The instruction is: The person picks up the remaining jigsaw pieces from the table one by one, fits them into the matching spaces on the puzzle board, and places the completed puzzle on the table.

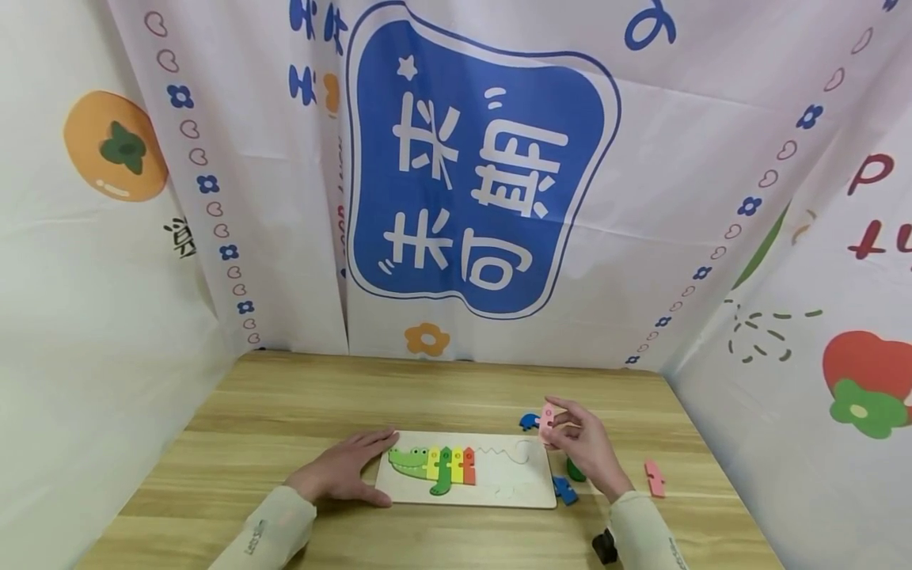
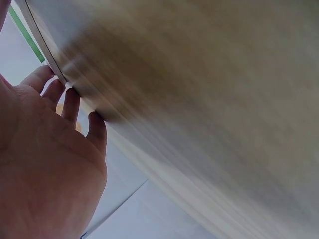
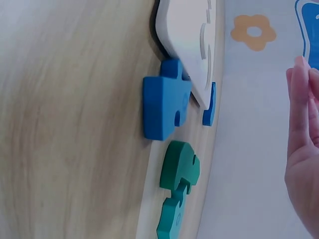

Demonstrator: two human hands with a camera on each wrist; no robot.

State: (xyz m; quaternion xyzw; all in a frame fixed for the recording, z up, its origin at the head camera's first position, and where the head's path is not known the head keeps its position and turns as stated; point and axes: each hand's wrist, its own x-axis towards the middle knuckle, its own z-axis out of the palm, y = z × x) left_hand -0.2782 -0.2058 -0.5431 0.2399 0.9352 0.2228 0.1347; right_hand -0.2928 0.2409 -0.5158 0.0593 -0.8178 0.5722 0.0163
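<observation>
A person's left hand point(image 1: 349, 471) lies flat, fingers straight, against the left edge of a wooden crocodile puzzle board point(image 1: 509, 483), apparently steadying it. The right hand point(image 1: 580, 443) pinches a pink puzzle piece point(image 1: 548, 418) above the board's empty right end, with loose blue pieces point(image 1: 565, 489) just below the grip.

One puzzle board point(image 1: 499, 483) holds four fitted pieces point(image 1: 438, 465). Near the right hand point(image 1: 580, 447) lie two blue pieces point(image 1: 566, 491), one pink point(image 1: 654, 478); it pinches another pink point(image 1: 547, 419).
</observation>
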